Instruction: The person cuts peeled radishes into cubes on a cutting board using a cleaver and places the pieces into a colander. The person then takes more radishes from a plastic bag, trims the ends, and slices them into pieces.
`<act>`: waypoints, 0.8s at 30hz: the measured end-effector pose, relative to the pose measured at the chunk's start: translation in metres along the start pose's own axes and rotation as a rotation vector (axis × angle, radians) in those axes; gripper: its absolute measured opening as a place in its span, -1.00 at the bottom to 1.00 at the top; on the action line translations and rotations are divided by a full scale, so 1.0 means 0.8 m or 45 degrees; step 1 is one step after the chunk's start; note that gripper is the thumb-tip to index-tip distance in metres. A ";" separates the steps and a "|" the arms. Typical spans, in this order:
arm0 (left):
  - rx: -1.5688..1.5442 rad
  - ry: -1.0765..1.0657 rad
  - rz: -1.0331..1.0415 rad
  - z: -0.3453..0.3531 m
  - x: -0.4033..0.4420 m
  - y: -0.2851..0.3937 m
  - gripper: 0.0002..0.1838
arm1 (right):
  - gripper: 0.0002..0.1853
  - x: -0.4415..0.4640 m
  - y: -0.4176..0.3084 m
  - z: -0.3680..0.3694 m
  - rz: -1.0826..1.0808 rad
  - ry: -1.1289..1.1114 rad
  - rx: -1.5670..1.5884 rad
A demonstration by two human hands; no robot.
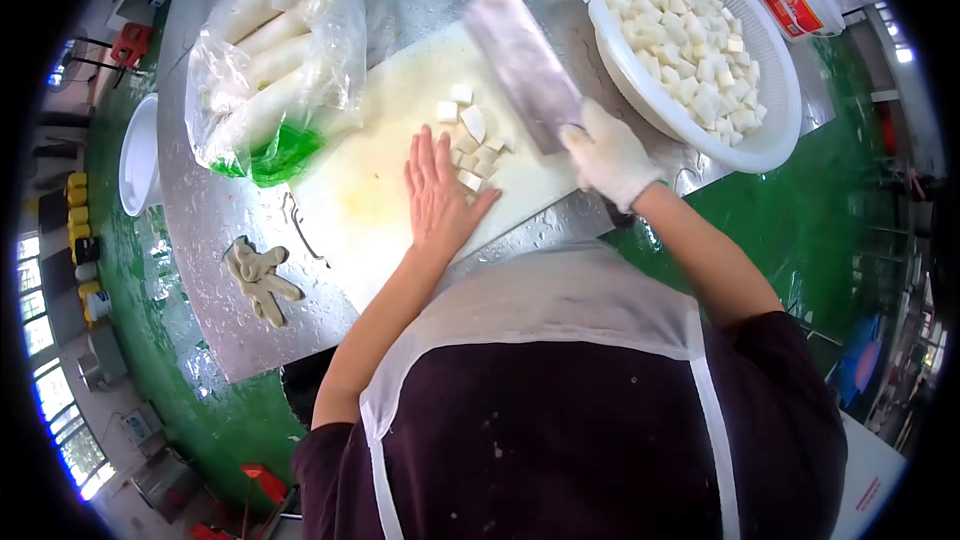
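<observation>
Gripped in my gloved right hand [610,155] is a wide cleaver [525,65], its blade blurred over the right side of the white cutting board [385,125]. My bare left hand [440,190] lies on the board with its fingers stretched out, beside a small group of white radish chunks [472,123]. The thumb reaches close to the nearest chunks. Up and to the left, a clear plastic bag [345,60] holds several whole white radishes [275,65].
A white plastic basket [605,35] full of cut white chunks [690,55] stands at the right. A loose glove [262,280] and a thin dark wire [300,230] lie on the wet metal table [205,270]. Behind the basket is a white bucket [800,0].
</observation>
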State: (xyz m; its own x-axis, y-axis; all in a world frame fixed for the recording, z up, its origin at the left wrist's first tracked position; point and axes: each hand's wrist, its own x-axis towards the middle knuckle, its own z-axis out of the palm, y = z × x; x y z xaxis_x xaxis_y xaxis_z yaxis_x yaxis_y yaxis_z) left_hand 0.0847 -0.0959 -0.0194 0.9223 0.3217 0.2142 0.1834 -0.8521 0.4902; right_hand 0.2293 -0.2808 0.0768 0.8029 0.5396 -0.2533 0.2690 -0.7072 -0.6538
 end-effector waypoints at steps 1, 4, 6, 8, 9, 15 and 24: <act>0.002 -0.001 -0.002 0.003 0.013 0.001 0.11 | -0.74 0.001 0.009 -0.008 0.209 -0.084 0.245; -0.014 0.005 -0.008 0.013 0.047 0.006 0.21 | -0.77 -0.003 0.031 -0.009 0.494 -0.179 0.697; 0.008 0.026 -0.023 0.011 0.062 0.011 0.20 | -0.77 -0.005 0.044 0.001 0.543 -0.232 0.809; 0.067 0.006 -0.015 0.010 0.076 0.016 0.15 | -0.82 -0.003 0.039 0.020 0.562 -0.275 0.812; 0.113 -0.021 -0.004 0.011 0.082 0.017 0.11 | -0.81 0.002 0.036 0.028 0.543 -0.309 0.812; -0.107 0.327 0.108 0.040 0.082 -0.003 -0.26 | -0.76 0.011 -0.018 0.068 0.530 -0.536 0.953; -0.222 0.510 0.021 -0.008 0.097 0.024 -0.37 | -0.61 0.004 -0.061 0.044 0.258 -0.593 1.021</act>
State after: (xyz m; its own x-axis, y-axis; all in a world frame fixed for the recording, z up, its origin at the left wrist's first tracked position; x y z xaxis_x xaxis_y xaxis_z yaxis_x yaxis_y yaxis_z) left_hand 0.1578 -0.0843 0.0121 0.7137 0.4726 0.5170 0.0778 -0.7870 0.6120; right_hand 0.2001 -0.2288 0.0830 0.4550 0.6912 -0.5615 -0.4370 -0.3761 -0.8171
